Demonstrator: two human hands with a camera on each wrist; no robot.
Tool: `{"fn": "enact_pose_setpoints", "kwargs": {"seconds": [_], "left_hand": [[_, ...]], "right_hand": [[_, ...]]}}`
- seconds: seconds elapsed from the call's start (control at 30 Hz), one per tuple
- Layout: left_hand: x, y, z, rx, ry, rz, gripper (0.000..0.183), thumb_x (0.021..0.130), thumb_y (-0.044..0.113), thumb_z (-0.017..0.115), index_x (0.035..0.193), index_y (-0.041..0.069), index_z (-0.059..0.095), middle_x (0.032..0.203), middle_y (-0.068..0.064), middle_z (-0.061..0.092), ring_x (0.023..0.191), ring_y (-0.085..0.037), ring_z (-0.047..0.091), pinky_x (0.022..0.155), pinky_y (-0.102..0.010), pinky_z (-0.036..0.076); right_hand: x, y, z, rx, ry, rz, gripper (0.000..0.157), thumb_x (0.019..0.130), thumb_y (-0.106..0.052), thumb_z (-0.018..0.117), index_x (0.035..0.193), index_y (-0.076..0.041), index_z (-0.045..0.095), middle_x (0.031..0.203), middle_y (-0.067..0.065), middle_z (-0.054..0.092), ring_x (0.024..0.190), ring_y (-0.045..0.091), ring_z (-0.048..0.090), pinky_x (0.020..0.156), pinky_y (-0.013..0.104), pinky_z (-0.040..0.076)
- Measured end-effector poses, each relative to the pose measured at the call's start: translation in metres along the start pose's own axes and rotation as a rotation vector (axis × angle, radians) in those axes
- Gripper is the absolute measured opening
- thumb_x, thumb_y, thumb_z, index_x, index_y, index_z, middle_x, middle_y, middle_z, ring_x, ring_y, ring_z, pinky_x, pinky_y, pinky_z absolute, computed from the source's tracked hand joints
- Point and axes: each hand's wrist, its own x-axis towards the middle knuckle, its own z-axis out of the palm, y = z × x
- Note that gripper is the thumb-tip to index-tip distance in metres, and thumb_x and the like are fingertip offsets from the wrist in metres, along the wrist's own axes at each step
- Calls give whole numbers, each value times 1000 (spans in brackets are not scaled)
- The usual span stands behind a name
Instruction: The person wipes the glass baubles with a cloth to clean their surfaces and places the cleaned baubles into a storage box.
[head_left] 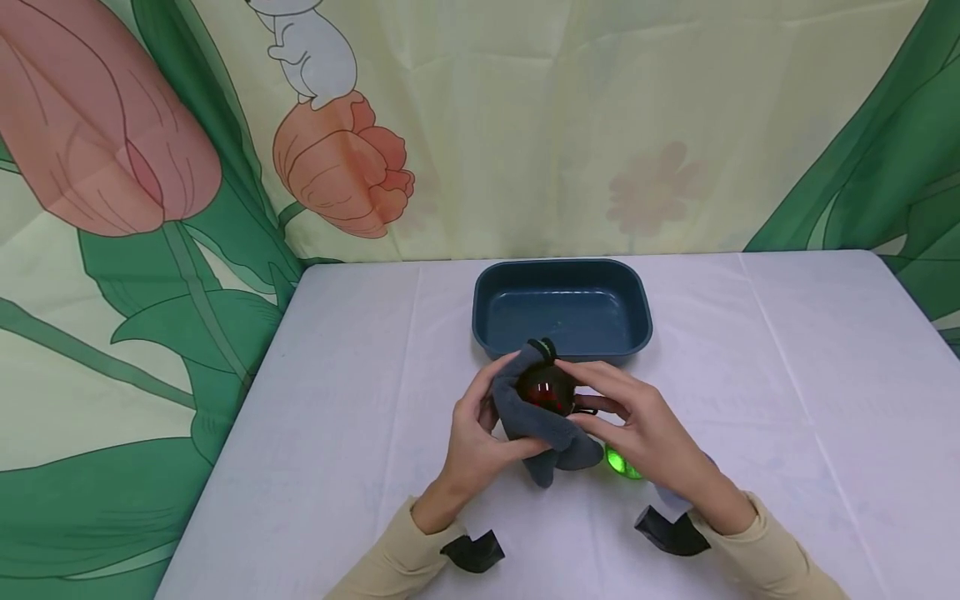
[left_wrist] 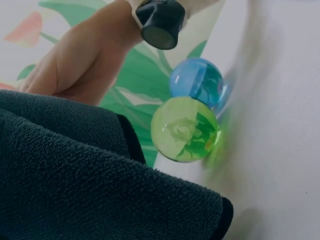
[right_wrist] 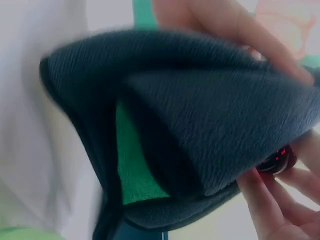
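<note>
My left hand (head_left: 478, 437) holds a dark grey cloth (head_left: 512, 408) with black edging, thumb on the near side and fingers toward the back. Cupped in the cloth is a shiny dark red ball (head_left: 546, 388). From the right, my right hand (head_left: 648, 423) grips the ball, fingers over its upper side and thumb below. In the right wrist view the cloth (right_wrist: 215, 125) hangs in folds and hides most of the ball (right_wrist: 277, 161). A clear green ball (left_wrist: 184, 129) and a clear blue ball (left_wrist: 196, 82) lie on the table beneath my right forearm.
A dark blue rectangular tray (head_left: 562, 343) stands at the back of the white-covered table (head_left: 315, 433), just behind my hands. Black straps (head_left: 474, 552) hang at both sleeves. A flower-printed curtain (head_left: 525, 133) rises behind the table's far edge.
</note>
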Motion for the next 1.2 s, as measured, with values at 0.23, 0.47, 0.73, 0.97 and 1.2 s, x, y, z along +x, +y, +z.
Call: {"fn": "enact_pose_setpoints", "kwargs": {"seconds": [0.23,0.47,0.73,0.97,1.2], "left_hand": [[0,-2,-1,18,19,54,87,64,-22,80,141,-5,44,133,-28,56,121,-22,61,103,-37,50],[1,-3,-1,19,25,74,85,66,-18,80,141,-4,44,131,-29,57,120,-20,61,103,-36,50],[-1,-3,0,6,41,79,83,68,-15,81,142,-4,45,131,-29,56,119,-19,61,101,-35,52],[-3,-6,2,7,64,104,74,81,14,83,142,-4,45,127,-31,57,116,-19,62,99,-33,54],[-3,-6,2,-13,50,100,75,82,15,82,143,-4,43,130,-30,55,118,-20,61,102,-34,51]], "right_hand": [[-2,-1,0,-101,-15,1,69,81,7,75,144,-10,53,134,9,59,115,8,61,90,25,56],[-1,-6,-12,-248,-19,-167,69,83,-12,79,146,-9,50,145,7,52,125,14,56,98,17,49],[4,-4,-5,-278,38,-426,47,99,-37,56,131,-3,63,135,13,59,127,17,53,103,15,45],[4,-3,1,-285,73,-410,46,101,-36,53,131,-3,63,134,13,60,123,19,55,100,15,46],[-1,-5,3,-149,44,-101,62,81,3,77,139,-8,57,133,9,61,119,8,59,91,16,53]]}}
